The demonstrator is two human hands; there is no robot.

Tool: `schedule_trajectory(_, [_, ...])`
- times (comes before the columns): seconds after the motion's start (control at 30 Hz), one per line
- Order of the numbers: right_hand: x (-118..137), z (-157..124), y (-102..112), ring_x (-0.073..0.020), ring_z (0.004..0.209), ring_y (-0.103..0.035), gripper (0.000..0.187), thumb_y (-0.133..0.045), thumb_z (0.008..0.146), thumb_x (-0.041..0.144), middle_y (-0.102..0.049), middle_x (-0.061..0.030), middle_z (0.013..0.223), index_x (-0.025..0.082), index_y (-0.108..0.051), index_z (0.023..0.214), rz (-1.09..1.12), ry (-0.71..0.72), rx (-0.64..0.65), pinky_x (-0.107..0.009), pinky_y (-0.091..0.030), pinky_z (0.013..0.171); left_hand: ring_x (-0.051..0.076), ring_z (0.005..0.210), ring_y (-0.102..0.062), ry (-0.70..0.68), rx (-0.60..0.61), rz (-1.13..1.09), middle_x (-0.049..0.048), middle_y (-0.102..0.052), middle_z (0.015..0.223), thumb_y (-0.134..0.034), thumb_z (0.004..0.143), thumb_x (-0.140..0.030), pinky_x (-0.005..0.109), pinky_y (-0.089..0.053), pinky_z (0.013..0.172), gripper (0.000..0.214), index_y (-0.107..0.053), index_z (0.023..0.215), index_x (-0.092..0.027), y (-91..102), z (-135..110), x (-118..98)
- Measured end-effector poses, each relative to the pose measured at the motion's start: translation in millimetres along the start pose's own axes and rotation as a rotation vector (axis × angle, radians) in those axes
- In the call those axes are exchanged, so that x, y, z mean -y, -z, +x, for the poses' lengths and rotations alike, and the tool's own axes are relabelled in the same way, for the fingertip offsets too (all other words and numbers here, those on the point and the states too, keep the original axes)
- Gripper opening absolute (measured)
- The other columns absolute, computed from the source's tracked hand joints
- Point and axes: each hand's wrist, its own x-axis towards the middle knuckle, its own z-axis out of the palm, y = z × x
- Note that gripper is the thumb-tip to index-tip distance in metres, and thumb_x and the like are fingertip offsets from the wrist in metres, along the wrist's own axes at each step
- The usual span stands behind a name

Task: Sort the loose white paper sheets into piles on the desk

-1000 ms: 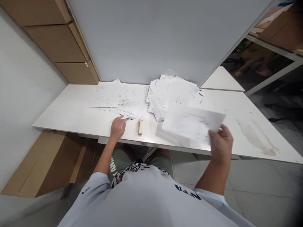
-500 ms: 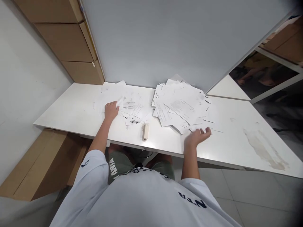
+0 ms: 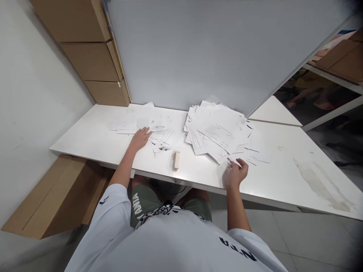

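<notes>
My left hand (image 3: pixel 141 139) lies flat with its fingers spread, over the near edge of some loose, overlapping paper sheets (image 3: pixel 163 134) on the left part of the white table. My right hand (image 3: pixel 237 173) rests at the near right edge of a messy paper pile (image 3: pixel 218 126). Its fingers are loosely curled and apart, and I see nothing held between them. Between the hands, near the table's front edge, lies a small cream oblong object (image 3: pixel 176 160) that looks like a stapler.
The white table (image 3: pixel 272 185) backs onto a grey panel (image 3: pixel 193 53). Stacked cardboard boxes (image 3: pixel 99 60) stand at the back left, and an open carton (image 3: pixel 53 192) sits below the left end. A stain (image 3: pixel 320 185) marks the right side. Another person's legs (image 3: pixel 309 96) show beyond.
My left hand has moved slightly right and flattened onto the sheets, some of which now lie farther left. My right hand has turned, its fingers curling upward. The camera view has shifted slightly.
</notes>
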Motion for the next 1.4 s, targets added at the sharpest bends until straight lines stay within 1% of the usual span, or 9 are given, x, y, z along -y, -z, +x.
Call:
schedule_trajectory(0.07, [-2.1, 0.1, 0.2, -0.0145, 0.087, -0.061, 0.034, -0.056, 0.066, 0.023, -0.058, 0.0002, 0.095, 0.019, -0.057, 0.1, -0.019, 0.003, 0.022, -0.031, -0.047, 0.084, 0.024, 0.146, -0.028, -0.025, 0.04, -0.018, 0.0031, -0.04, 0.154, -0.033, 0.096, -0.028, 0.043, -0.022, 0.119, 0.047, -0.052, 0.139, -0.025, -0.2, -0.9, 1.0])
schedule_trajectory(0.27, [-5.7, 1.8, 1.0, -0.0141, 0.086, -0.063, 0.033, -0.055, 0.067, 0.024, -0.06, -0.0014, 0.105, 0.02, -0.057, 0.1, -0.037, 0.032, 0.035, -0.032, -0.048, 0.085, 0.026, 0.122, -0.054, 0.104, -0.074, -0.078, 0.0095, -0.064, 0.126, -0.039, 0.094, -0.031, 0.039, -0.041, 0.105, 0.047, -0.053, 0.137, -0.02, 1.6, -12.3, -2.4])
schedule_trajectory(0.4, [-5.8, 1.6, 1.2, -0.0144, 0.084, -0.063, 0.033, -0.056, 0.067, 0.024, -0.061, -0.0016, 0.105, 0.02, -0.057, 0.1, -0.053, 0.021, 0.054, -0.033, -0.048, 0.085, 0.03, 0.138, -0.038, 0.269, -0.134, -0.066, 0.0124, -0.048, 0.146, -0.042, 0.093, -0.043, 0.044, -0.03, 0.114, 0.058, -0.043, 0.145, -0.017, -1.0, -6.3, 5.3])
schedule_trajectory(0.5, [-6.8, 1.7, 1.8, -0.015, 0.085, -0.063, 0.032, -0.056, 0.067, 0.025, -0.062, -0.0016, 0.104, 0.02, -0.058, 0.099, -0.072, 0.018, 0.075, -0.033, -0.047, 0.085, 0.034, 0.147, -0.022, 0.379, -0.042, -0.057, 0.0156, -0.03, 0.158, -0.044, 0.091, -0.053, 0.049, -0.021, 0.118, 0.074, -0.031, 0.151, -0.011, -6.4, 2.8, 14.5])
schedule_trajectory(0.67, [-7.2, 2.2, 2.6, -0.0145, 0.083, -0.063, 0.034, -0.054, 0.069, 0.027, -0.062, -0.0011, 0.101, 0.02, -0.057, 0.101, -0.109, 0.036, 0.089, -0.033, -0.048, 0.084, 0.03, 0.141, -0.037, 0.414, -0.047, -0.017, 0.0142, -0.042, 0.152, -0.035, 0.096, -0.04, 0.044, -0.03, 0.114, 0.055, -0.045, 0.143, -0.012, -9.3, 6.9, 19.6])
schedule_trajectory(0.83, [-5.0, 2.0, 2.2, -0.014, 0.081, -0.063, 0.033, -0.054, 0.068, 0.026, -0.063, -0.0011, 0.099, 0.019, -0.06, 0.1, -0.124, 0.037, 0.084, -0.033, -0.048, 0.084, 0.029, 0.131, -0.049, 0.422, -0.031, 0.021, 0.0159, -0.052, 0.144, -0.032, 0.097, -0.035, 0.039, -0.034, 0.112, 0.052, -0.053, 0.136, -0.008, -1.9, -0.6, 3.6])
schedule_trajectory(1.07, [-3.9, 0.3, 2.6, -0.0154, 0.079, -0.063, 0.031, -0.056, 0.067, 0.025, -0.064, -0.002, 0.098, 0.019, -0.061, 0.097, -0.092, 0.004, 0.084, -0.035, -0.048, 0.083, 0.036, 0.148, -0.019, 0.483, 0.11, 0.027, 0.0216, -0.023, 0.159, -0.042, 0.088, -0.066, 0.05, -0.02, 0.12, 0.089, -0.031, 0.15, -0.003, -4.7, -71.8, -56.4])
schedule_trajectory(1.23, [-2.1, 1.3, 3.6, -0.0133, 0.075, -0.062, 0.029, -0.054, 0.064, 0.022, -0.063, 0.0005, 0.093, 0.019, -0.06, 0.093, -0.09, 0.005, 0.09, -0.032, -0.049, 0.081, 0.036, 0.144, -0.032, 0.51, 0.005, 0.012, 0.0203, -0.038, 0.152, -0.042, 0.093, -0.053, 0.053, -0.027, 0.117, 0.067, -0.044, 0.144, -0.011, 3.9, -135.1, -87.9])
schedule_trajectory(1.4, [-4.3, 3.4, 5.5, -0.0124, 0.072, -0.063, 0.028, -0.052, 0.066, 0.02, -0.061, 0.0014, 0.089, 0.018, -0.06, 0.093, -0.081, 0.034, 0.096, -0.03, -0.05, 0.075, 0.032, 0.135, -0.047, 0.472, -0.114, -0.083, 0.0143, -0.057, 0.138, -0.036, 0.097, -0.043, 0.051, -0.037, 0.112, 0.049, -0.056, 0.135, -0.018, 19.5, -167.3, -103.7])
